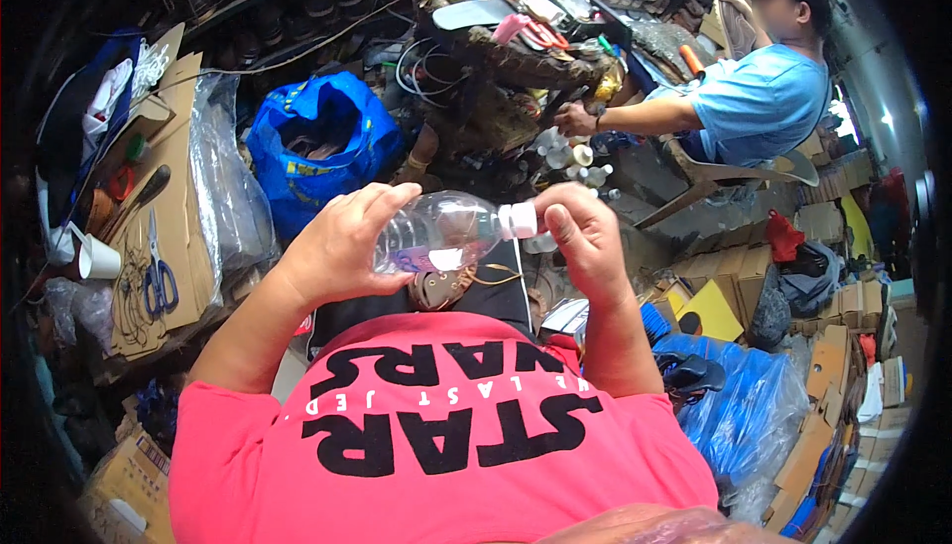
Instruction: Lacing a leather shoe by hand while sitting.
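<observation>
Clear plastic bottle (441, 232), lying almost horizontal in mid-air, white screw cap (518, 220) on its right end, pale label around the body

Head cam, fisheye, looking steeply down & fwd from wearer's head.

Single view only, so no overlap w/ another to report. Very near the chest: pink shirt (436, 435) fills lower centre, forearms entering from below. Left hand (337, 246) and right hand (590, 241) meet close under lens at mid-frame, on a bottle (441, 232). Faces out over cluttered workshop floor: blue bag (317, 142) upper left-centre, cardboard (169, 197) w/ scissors (159, 281) far left, seated co-worker (759, 98) upper right, farther off. Straight edges bend toward rim; dark vignette round corners. Upright, not mirrored.
</observation>
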Tool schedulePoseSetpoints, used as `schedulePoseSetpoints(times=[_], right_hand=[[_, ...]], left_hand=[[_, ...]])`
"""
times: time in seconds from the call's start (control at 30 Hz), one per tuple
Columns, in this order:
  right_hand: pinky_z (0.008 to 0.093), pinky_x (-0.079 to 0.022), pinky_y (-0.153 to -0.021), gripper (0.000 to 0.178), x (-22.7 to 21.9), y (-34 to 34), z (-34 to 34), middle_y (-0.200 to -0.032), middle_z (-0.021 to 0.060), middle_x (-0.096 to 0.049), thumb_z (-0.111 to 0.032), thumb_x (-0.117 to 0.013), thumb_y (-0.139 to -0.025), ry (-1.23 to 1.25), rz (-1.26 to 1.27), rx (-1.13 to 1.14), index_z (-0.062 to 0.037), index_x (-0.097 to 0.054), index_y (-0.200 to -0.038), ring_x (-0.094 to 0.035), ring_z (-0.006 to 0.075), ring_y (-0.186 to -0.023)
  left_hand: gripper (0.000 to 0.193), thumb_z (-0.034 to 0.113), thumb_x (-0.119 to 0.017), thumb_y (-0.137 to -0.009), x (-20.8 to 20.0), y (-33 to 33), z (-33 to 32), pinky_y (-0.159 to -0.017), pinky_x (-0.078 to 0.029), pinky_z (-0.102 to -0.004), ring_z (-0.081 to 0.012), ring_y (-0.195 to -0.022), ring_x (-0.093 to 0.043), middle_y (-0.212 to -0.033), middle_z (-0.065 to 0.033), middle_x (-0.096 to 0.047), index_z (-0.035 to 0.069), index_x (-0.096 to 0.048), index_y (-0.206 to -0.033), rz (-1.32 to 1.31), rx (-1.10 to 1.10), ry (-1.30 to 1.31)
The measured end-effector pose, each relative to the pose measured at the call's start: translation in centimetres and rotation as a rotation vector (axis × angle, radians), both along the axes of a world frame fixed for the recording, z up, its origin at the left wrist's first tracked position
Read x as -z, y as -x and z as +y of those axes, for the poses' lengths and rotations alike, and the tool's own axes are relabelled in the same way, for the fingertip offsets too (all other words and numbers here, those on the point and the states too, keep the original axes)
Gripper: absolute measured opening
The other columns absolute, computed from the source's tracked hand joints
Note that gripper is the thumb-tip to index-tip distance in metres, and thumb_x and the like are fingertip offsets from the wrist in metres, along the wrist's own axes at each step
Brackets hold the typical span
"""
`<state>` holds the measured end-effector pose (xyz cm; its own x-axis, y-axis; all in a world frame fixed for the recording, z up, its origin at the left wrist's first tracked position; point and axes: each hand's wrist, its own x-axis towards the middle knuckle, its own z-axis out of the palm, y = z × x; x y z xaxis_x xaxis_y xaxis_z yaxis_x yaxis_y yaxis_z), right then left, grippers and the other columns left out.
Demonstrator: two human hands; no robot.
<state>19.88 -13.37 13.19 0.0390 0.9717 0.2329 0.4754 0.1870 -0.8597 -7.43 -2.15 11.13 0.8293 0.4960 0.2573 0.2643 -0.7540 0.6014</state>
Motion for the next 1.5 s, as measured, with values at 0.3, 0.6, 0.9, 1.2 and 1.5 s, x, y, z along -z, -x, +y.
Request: schedulePoseSetpoints(times=[0.3,0.6,0.9,1.2,1.5], right_hand=[[0.0213,-0.031,-0.051,0.053,-0.3,1.8,-0.3,-0.06,-0.0055,-0.041,-0.01,-0.071,-0.079,0.075,0.196,0.155,-0.0033,-0.051,-0.128,-0.037,0.003,-0.057],[0.0202,-0.039,-0.057,0.041,-0.5,1.5,-0.5,-0.068,-0.0008,-0.054,-0.011,-0.066,-0.084,0.084,0.1,0.112,-0.0024,-0.055,-0.123,-0.046,0.0043,-0.061],[0.0246,-0.047,-0.073,0.047,-1.1,1.1,-0.5,-0.086,0.0043,-0.06,-0.009,-0.074,-0.074,0.037,0.092,0.006,-0.0044,-0.059,-0.119,-0.057,0.0108,-0.075],[0.0281,-0.048,-0.072,0.036,-2.0,1.2,-0.5,-0.091,0.0084,-0.061,-0.004,-0.074,-0.071,-0.076,-0.155,-0.046,-0.0042,-0.065,-0.105,-0.06,0.0178,-0.078],[0.031,-0.039,-0.057,0.027,-0.4,1.5,-0.4,-0.066,0.006,-0.053,-0.03,-0.066,-0.083,-0.176,-0.32,0.193,-0.0035,-0.06,-0.079,-0.05,0.0205,-0.062]], left_hand=[[0.081,0.018,-0.082,-0.055,0.0,0.0,-0.2,-0.091,-0.046,-0.0384,-0.034,-0.105,-0.056,-0.12,-0.0178,-0.054,0.002,-0.045,-0.125,0.034,0.019,0.027],[0.081,0.018,-0.082,-0.055,0.1,-0.1,-0.5,-0.091,-0.046,-0.0382,-0.0343,-0.104,-0.056,-0.118,-0.0177,-0.055,0.002,-0.046,-0.125,0.058,0.025,0.037],[0.082,0.019,-0.081,-0.055,0.0,-0.5,-0.4,-0.091,-0.046,-0.0378,-0.0343,-0.105,-0.056,-0.117,-0.0178,-0.055,0.002,-0.045,-0.126,0.081,0.024,0.083],[0.082,0.019,-0.082,-0.056,-0.4,-0.4,-0.5,-0.092,-0.045,-0.0374,-0.0341,-0.105,-0.056,-0.116,-0.0186,-0.055,0.0,-0.045,-0.127,0.081,0.026,0.151],[0.082,0.021,-0.083,-0.056,-0.8,-1.5,-0.5,-0.091,-0.046,-0.038,-0.034,-0.104,-0.056,-0.115,-0.018,-0.056,0.002,-0.045,-0.126,0.044,0.031,0.063]])
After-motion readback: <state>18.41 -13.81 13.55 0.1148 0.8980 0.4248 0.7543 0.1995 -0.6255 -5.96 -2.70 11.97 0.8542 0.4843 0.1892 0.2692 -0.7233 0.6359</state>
